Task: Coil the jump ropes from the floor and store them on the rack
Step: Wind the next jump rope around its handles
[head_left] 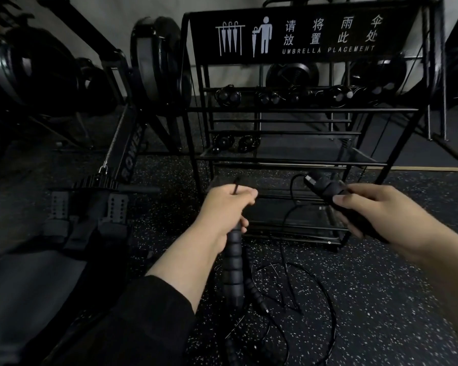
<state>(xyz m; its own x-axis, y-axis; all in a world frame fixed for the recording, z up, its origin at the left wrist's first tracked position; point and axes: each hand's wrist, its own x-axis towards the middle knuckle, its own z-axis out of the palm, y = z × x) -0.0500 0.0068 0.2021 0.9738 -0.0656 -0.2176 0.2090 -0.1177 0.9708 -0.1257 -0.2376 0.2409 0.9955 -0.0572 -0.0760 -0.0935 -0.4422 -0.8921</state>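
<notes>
My left hand (224, 207) grips the top of a black ribbed jump rope handle (233, 265) that hangs downward. My right hand (378, 211) holds a second black handle (325, 187), pointing up and left toward the rack. A thin black cord (292, 191) runs from that handle down to the floor. More cord lies in loose loops (317, 283) on the speckled floor below my hands, beside another handle (257, 294). The black metal rack (310, 110) stands straight ahead, with several coiled ropes (228, 96) on its upper shelf and two coils (236, 142) on the middle one.
A sign reading "UMBRELLA PLACEMENT" (328, 50) tops the rack. A rowing machine (122, 154) with foot straps (87, 207) stands to the left. Other dark gym machines (159, 59) line the wall behind. A pale floor strip (428, 169) runs at the right.
</notes>
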